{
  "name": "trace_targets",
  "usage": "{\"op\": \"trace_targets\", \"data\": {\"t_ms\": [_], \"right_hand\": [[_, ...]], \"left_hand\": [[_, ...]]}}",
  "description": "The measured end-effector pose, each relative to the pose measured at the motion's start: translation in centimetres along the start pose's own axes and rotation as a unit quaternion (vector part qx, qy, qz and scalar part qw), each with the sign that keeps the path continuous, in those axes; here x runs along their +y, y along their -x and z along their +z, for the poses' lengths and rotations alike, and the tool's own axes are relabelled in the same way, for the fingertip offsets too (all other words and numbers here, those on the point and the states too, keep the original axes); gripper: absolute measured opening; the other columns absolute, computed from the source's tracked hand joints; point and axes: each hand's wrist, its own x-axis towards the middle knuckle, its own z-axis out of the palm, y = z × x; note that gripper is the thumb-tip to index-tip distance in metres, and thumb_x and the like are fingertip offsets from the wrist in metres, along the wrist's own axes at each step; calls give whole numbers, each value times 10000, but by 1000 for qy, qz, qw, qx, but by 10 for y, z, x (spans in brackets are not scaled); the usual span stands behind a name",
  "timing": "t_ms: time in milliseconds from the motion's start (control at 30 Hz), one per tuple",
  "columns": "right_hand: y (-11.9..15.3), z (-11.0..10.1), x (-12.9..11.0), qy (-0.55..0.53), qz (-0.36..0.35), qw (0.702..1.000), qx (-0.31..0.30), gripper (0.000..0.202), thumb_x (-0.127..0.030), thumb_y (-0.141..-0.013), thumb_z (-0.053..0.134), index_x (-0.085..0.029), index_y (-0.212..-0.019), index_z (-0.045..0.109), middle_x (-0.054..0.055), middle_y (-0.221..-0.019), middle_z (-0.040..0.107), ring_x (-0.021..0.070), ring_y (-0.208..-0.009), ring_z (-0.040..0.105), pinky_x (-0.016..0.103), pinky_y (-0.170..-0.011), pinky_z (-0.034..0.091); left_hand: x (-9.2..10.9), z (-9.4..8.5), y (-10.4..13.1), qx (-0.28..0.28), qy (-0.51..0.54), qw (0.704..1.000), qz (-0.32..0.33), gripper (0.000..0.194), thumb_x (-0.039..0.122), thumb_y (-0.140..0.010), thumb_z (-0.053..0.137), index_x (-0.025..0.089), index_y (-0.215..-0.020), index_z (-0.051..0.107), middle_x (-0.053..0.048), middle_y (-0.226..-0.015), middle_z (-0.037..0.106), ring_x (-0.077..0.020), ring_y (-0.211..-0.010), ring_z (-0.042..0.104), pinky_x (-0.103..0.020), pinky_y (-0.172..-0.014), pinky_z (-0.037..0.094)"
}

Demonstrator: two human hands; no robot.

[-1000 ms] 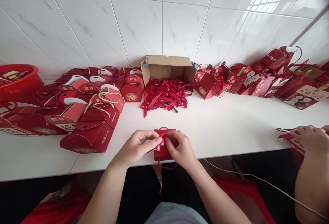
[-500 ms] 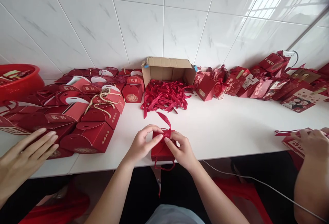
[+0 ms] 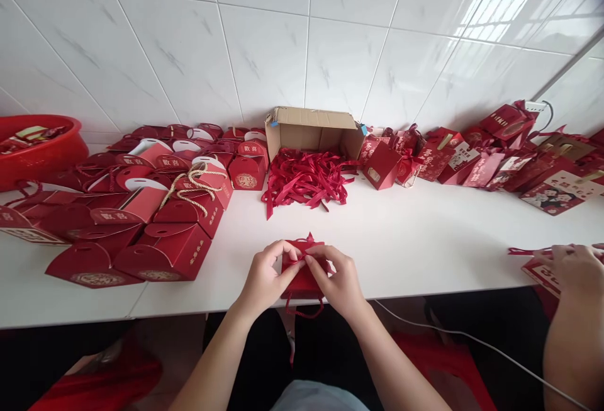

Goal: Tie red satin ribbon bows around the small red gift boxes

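A small red gift box (image 3: 302, 286) stands at the table's front edge, its cord handle (image 3: 304, 310) hanging over the side. Both my hands meet above its top. Between them is a red ribbon (image 3: 309, 238), one end of which sticks up behind the fingers. My left hand (image 3: 276, 269) pinches the ribbon between thumb and forefinger. My right hand (image 3: 334, 269) pinches it from the other side, fingertips nearly touching the left ones. The fingers partly cover the knot.
Behind the box, a cardboard carton (image 3: 316, 118) spills a heap of red ribbons (image 3: 306, 178). Red boxes (image 3: 163, 250) crowd the left; ribboned boxes (image 3: 509, 123) line the right wall. A red basin (image 3: 42, 153) stands far left. At right, a co-worker's hand (image 3: 573, 269) rests on another box.
The ribbon end that stood high above my fingers is now drawn down low. A co-worker's hand at the left has gone from view. The view has shifted slightly.
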Motion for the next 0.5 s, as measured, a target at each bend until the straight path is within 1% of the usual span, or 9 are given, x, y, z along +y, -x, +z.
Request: {"op": "trace_targets", "data": {"t_ms": [67,133,167,233,300,367,500], "right_hand": [[1,-2,-1,44,-11,999,-16,135,-270,-840,622,-204,-947,672,51,-866,669,178,-765,604,308,-683,487],[2,-3,1,62,-21,998,-18,170,-258,-810,667,-201,-968,685,61,-887,654,188,-790,605,321,-705,503],[2,-3,3,66,-26,997,-15,162,-242,-810,665,-198,-965,690,66,-894,642,192,-802,604,323,-709,509],[3,-2,6,72,-38,997,-4,129,-203,-834,624,-195,-939,699,77,-903,614,197,-826,599,328,-714,520],[3,0,8,85,-42,995,6,133,-186,-852,586,-201,-906,707,89,-929,592,212,-874,584,349,-740,523],[3,1,8,93,-27,995,11,132,-200,-854,581,-211,-878,710,103,-994,581,240,-957,558,383,-784,518],[4,3,4,59,40,997,8,116,-268,-851,598,-212,-807,691,120,-1184,547,280,-1120,502,439,-892,478]], "left_hand": [[-4,2,2,3,8,1000,2,104,169,-803,560,200,-737,487,-2,-814,644,-121,-705,577,-227,-660,463],[-7,3,3,3,9,1000,2,90,146,-797,543,201,-749,491,-2,-832,652,-105,-638,554,-215,-592,451],[-9,4,4,4,6,1000,3,79,143,-800,534,201,-759,501,-2,-835,654,-104,-626,552,-214,-582,452],[-9,3,4,5,0,1000,4,57,159,-821,521,200,-782,528,-10,-842,659,-115,-666,584,-222,-615,474],[-8,2,4,4,1,1000,5,53,182,-839,517,199,-806,555,-19,-852,667,-135,-737,619,-239,-680,498],[-5,2,3,6,6,1000,2,58,193,-844,519,198,-815,569,-25,-852,673,-146,-770,634,-254,-717,507],[-2,4,2,31,12,999,-12,68,192,-839,516,197,-791,565,-28,-855,683,-157,-776,642,-266,-713,506]]}}
